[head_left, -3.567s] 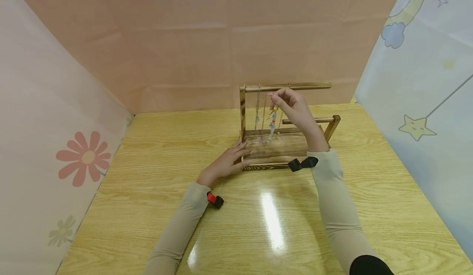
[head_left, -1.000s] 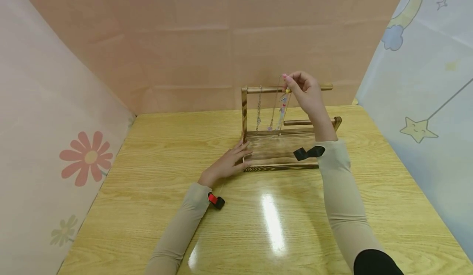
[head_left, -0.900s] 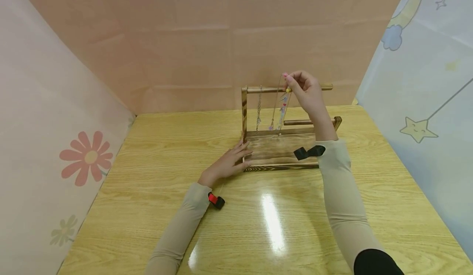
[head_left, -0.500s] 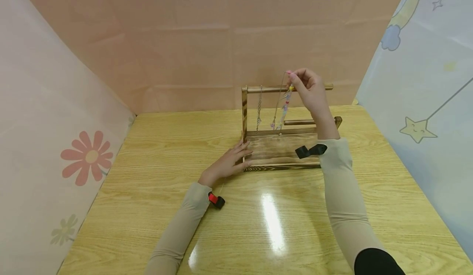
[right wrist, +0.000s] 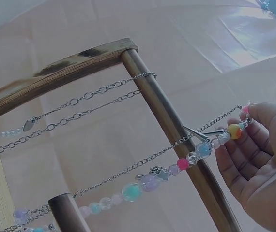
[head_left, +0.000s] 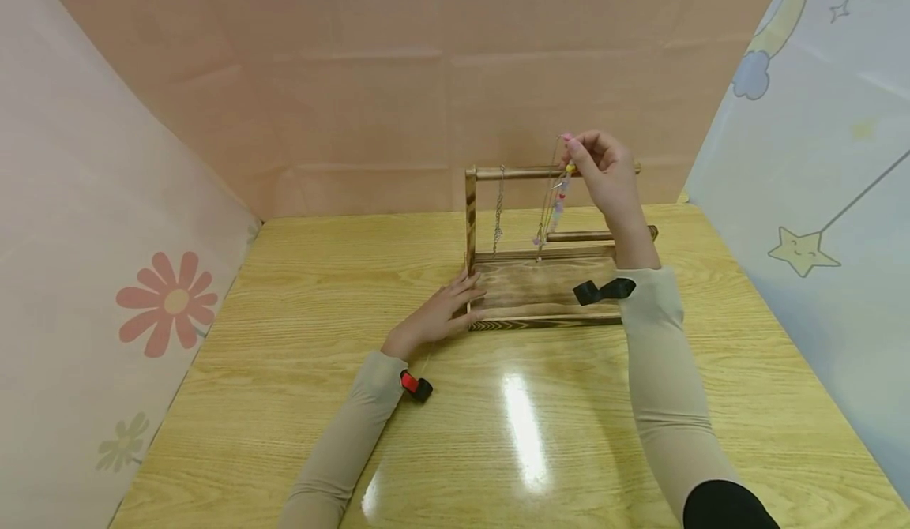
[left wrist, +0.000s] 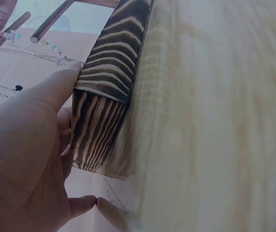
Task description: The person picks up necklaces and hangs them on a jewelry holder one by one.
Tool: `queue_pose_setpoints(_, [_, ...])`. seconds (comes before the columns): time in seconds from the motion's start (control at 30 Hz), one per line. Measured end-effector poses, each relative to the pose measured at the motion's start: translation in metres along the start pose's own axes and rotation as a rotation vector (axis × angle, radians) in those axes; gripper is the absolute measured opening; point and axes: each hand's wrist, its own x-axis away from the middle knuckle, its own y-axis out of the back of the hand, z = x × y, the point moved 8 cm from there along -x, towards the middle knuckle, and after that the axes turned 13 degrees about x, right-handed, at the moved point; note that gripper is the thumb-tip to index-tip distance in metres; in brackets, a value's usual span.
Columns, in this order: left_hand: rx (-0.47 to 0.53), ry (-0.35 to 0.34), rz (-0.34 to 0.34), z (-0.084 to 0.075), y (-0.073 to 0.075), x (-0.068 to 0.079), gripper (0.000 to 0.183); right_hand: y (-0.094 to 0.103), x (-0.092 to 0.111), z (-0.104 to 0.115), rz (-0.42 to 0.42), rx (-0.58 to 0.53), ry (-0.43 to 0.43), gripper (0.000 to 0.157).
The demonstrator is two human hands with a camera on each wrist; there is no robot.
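Note:
My right hand [head_left: 607,170] pinches the end of a beaded necklace [right wrist: 150,182] just above the upper bar [head_left: 522,173] of a wooden jewelry stand [head_left: 536,286]. Pastel beads and a thin silver chain hang from my thumb and fingers; in the right wrist view the strand crosses the bar [right wrist: 160,104]. A silver chain necklace [head_left: 498,213] hangs near the bar's left end. Another thin chain [head_left: 540,249] hangs close to the beaded one. My left hand [head_left: 435,312] rests with extended fingers against the left end of the stand's base [left wrist: 99,130], thumb along its edge.
A shorter, lower bar [head_left: 579,236] juts leftward from the stand's right post, behind my right wrist. The stand sits on a wood-grain table [head_left: 341,276]. A peach-coloured backdrop [head_left: 341,103] rises behind it, with printed sheets [head_left: 803,197] at the sides.
Over the frames, my right hand has lifted the beaded necklace from below the upper bar to above it, then drifted right along it. My left hand has stayed at the stand.

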Motion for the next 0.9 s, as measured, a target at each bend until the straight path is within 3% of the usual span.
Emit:
queue_pose_setpoints(0.63, [0.0, -0.002, -0.01, 0.001, 0.001, 0.001, 0.052, 0.012, 0.003, -0.006, -0.048, -0.049, -0.014, 0.021])
queue_pose_setpoints(0.9, [-0.003, -0.008, -0.014, 0.001, 0.002, 0.001, 0.052, 0.018, 0.006, -0.011, -0.051, -0.051, -0.002, 0.014])
